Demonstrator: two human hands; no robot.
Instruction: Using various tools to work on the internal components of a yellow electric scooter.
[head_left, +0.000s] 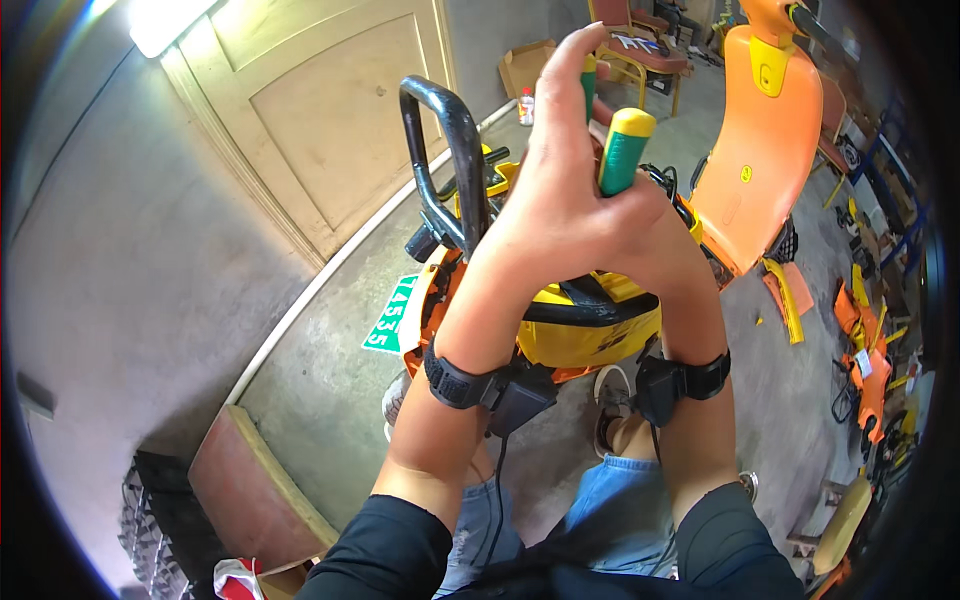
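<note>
Raised in front of me, my left hand [550, 185] and my right hand [650, 235] are close together around a hand tool [622, 165] with two green, yellow-ended handles pointing up. One handle stands out between my hands; the other shows behind a raised finger of my left hand. The tool's working end and most of my right fingers are hidden. Below and beyond them is a partly stripped yellow-and-orange scooter [590, 335], with a black tubular bar [470, 150] rising at its left.
An orange seat [755, 160] stands up at the right. Loose orange and yellow panels [865, 365] lie along the right side of the floor. A green plate [390, 315] lies left of the scooter. A wooden board [255, 480] leans at lower left, and a door [330, 110] is behind.
</note>
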